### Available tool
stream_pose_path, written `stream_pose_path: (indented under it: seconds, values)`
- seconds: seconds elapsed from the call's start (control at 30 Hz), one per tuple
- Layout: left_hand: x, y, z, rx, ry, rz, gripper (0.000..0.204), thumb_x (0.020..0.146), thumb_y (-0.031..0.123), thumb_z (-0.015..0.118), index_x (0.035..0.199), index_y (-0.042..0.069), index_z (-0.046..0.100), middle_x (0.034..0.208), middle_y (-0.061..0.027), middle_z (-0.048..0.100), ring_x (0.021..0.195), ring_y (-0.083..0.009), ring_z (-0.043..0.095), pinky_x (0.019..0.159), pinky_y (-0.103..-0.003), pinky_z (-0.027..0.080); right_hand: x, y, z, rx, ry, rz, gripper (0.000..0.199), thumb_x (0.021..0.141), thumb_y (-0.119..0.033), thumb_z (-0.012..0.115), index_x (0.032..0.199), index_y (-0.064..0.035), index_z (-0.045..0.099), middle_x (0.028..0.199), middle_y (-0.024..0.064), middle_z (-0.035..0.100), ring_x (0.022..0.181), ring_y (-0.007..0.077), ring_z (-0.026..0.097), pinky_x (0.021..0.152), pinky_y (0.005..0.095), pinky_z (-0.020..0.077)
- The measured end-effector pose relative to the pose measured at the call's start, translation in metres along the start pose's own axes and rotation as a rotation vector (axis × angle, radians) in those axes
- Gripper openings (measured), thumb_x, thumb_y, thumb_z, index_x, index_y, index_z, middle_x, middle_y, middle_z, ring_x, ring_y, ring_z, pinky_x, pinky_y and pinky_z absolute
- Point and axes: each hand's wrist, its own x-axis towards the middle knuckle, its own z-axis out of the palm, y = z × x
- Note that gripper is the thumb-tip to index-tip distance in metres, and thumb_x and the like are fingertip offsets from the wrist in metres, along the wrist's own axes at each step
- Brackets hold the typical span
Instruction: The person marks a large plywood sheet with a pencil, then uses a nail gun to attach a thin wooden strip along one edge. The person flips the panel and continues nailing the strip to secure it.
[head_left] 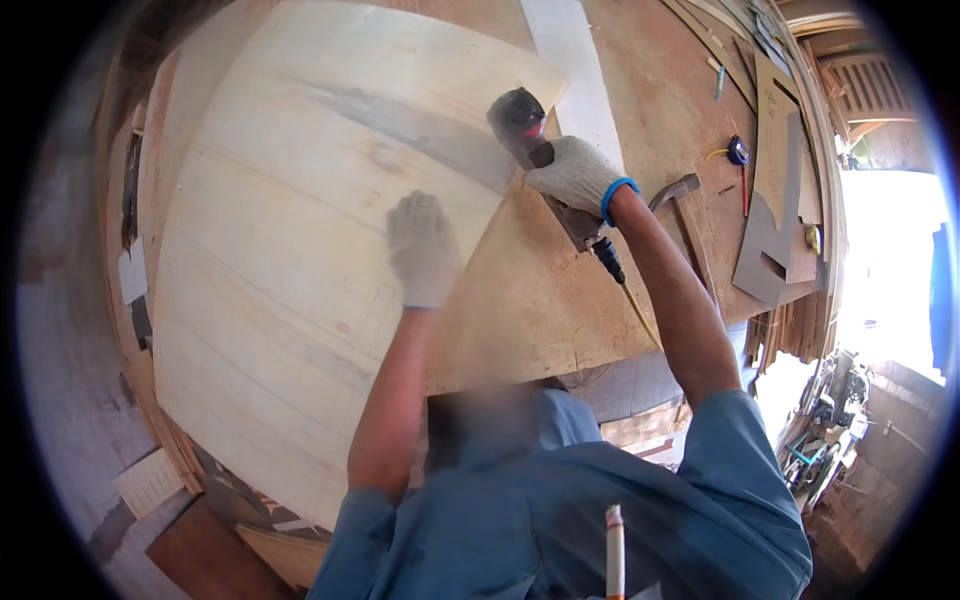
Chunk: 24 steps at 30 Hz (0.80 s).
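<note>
In a grey knit glove, my left hand lies flat with its fingers stretched out on a large pale plywood sheet. My right hand, gloved with a blue cuff, is wrapped round the handle of an air nail gun. The gun's dark head is over the sheet's right edge; whether its nose touches the wood is hidden. From the handle's rear, a black fitting leads into a thin yellow air hose. Beside my right wrist lies a hammer on the brown worktable.
A white strip lies beyond the gun. To the right are a blue tape measure, a red pencil, a light blue pen and grey and tan cut templates. Wood offcuts lie low on the left.
</note>
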Motion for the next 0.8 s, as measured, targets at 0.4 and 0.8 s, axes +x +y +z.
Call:
stream_pose_path:
  seconds: [0.4,0.8]
  values:
    - [-0.013,-0.005,0.018,0.002,0.088,0.042,0.033,0.098,0.015,0.052,0.127,0.001,0.062,0.139,-0.0187,0.059,0.137,-0.0368,0.049,0.12,-0.054,0.03,-0.065,0.051,0.021,0.611,0.069,0.137,0.033,0.083,-0.028,0.073,0.094,0.003,0.071,0.076,0.0043,0.067,0.067,0.012,0.064,0.059,0.0313,0.0511]
    - [-0.018,0.012,-0.01,-0.338,-0.087,-0.135,0.043,0.101,0.024,0.053,0.136,-0.001,0.056,0.144,-0.0222,0.055,0.14,-0.0372,0.046,0.12,-0.052,0.029,-0.198,0.057,0.074,0.776,0.41,0.137,0.039,0.087,-0.021,0.073,0.12,-0.0028,0.068,0.089,0.0035,0.07,0.075,0.0123,0.062,0.071,0.0319,0.0534]
